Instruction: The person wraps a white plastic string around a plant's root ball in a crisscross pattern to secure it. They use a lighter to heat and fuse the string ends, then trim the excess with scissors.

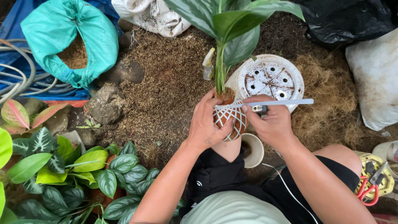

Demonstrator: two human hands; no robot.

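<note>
— What is in my hands now?

— My left hand (pixel 206 126) holds the brown root ball wrapped in crossing white strips (pixel 229 117); its fingers are clenched around the left side of the ball. The ball is just above my knee, in the middle of the view. From its top a green plant with long stems and wide leaves (pixel 227 25) rises up. My right hand (pixel 273 124) touches the right side of the ball, and its fingers pinch a long flat white strip (pixel 282 102) together with a small dark tool (pixel 259 108); I cannot tell what kind of tool.

— Which containers do you see?

— Behind the ball lies a round white plastic pot turned over, with holes in its bottom (pixel 270 78). Under my hands stands a small white cup (pixel 253 150); its inside is dark. On the far left an open teal sack (pixel 68 39) holds brown husk material.

— And around?

— Brown fibre and soil cover the ground (pixel 166 79). A pale sack (pixel 373 79) lies at right, leafy potted plants with striped leaves (pixel 83 174) at left, and red-handled scissors (pixel 367 191) near my right knee.
</note>
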